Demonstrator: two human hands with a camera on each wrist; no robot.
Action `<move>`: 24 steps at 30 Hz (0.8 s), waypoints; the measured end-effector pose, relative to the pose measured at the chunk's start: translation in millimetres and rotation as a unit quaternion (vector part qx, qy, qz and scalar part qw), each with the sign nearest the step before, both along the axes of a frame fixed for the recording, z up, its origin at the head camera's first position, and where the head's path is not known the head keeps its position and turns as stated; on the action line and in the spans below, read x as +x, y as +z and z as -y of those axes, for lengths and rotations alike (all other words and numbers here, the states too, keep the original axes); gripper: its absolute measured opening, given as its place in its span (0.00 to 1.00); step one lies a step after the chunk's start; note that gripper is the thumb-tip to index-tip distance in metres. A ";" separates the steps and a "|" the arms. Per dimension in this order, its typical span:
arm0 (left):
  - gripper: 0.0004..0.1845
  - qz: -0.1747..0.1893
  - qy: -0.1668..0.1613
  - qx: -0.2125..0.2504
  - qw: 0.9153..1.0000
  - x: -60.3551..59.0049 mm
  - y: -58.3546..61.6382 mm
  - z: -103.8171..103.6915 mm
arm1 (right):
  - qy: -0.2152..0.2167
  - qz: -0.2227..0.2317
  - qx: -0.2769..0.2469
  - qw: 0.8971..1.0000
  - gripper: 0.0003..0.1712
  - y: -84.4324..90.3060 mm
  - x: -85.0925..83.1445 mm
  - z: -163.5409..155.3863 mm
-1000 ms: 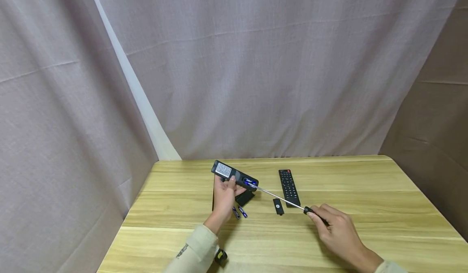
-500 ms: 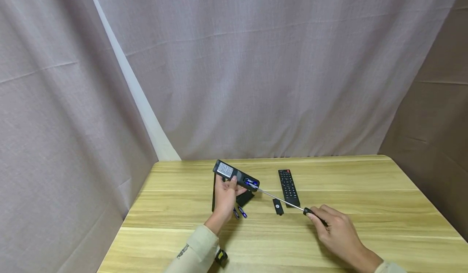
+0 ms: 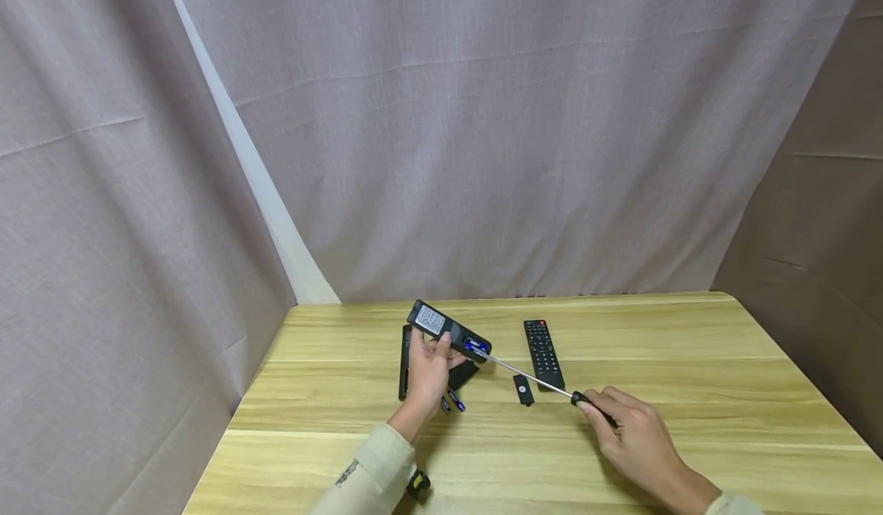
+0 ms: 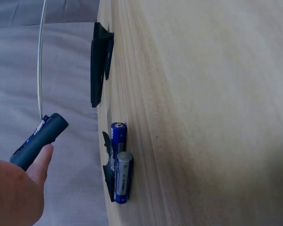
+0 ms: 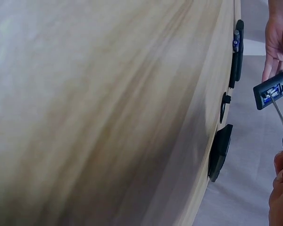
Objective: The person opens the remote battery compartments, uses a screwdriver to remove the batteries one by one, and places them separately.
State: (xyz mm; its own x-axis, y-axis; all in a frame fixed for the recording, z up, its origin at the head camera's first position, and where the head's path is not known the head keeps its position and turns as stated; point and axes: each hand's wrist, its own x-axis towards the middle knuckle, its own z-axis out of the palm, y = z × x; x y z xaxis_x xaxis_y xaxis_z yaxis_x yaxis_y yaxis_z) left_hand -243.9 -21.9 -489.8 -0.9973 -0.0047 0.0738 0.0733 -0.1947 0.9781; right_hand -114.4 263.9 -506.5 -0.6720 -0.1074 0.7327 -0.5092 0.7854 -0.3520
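Note:
My left hand (image 3: 429, 369) holds a black remote control (image 3: 451, 332) above the table, back side up, its label showing. The battery compartment is uncovered, with blue batteries (image 3: 476, 344) inside. My right hand (image 3: 638, 434) grips the black handle of a screwdriver (image 3: 531, 376). Its long metal shaft slants up and left, the tip at the batteries in the compartment. In the right wrist view the screwdriver tip overlaps the batteries (image 5: 272, 93). The left wrist view shows the end of the remote control (image 4: 42, 139) over the left thumb, with the shaft rising from it.
On the wooden table (image 3: 552, 454), two loose blue batteries (image 3: 457, 401) lie below the held remote. A second remote control (image 3: 544, 354) and a small black battery cover (image 3: 523, 389) lie to the right. Black pieces (image 3: 405, 365) lie behind the left hand. A black-and-yellow object (image 3: 418, 484) sits by the left sleeve.
The left hand and its remote control have shifted slightly to the right. The screwdriver stays in the right hand, its tip still at the battery compartment.

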 end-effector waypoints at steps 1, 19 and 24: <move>0.19 0.000 0.000 0.000 1.000 -0.1 -0.1 -0.4 | 0.001 -0.003 0.001 1.000 0.14 -0.2 0.0 -0.4; 0.17 0.002 -0.002 -0.004 1.000 -0.1 0.3 -3.4 | 0.007 -0.028 0.011 1.000 0.16 -5.9 0.0 -4.5; 0.19 -0.012 -0.005 -0.016 1.000 -0.8 -0.1 -3.7 | -0.002 -0.009 0.020 1.000 0.13 -6.1 1.9 -4.9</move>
State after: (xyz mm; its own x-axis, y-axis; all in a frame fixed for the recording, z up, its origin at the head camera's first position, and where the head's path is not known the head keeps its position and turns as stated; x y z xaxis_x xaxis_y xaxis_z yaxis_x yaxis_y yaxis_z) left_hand -244.7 -18.1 -489.8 -0.9952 0.0085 0.0972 0.0945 -0.1638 0.9820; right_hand -112.6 268.8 -512.6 -0.6591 -0.1344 0.7400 -0.5127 0.8002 -0.3113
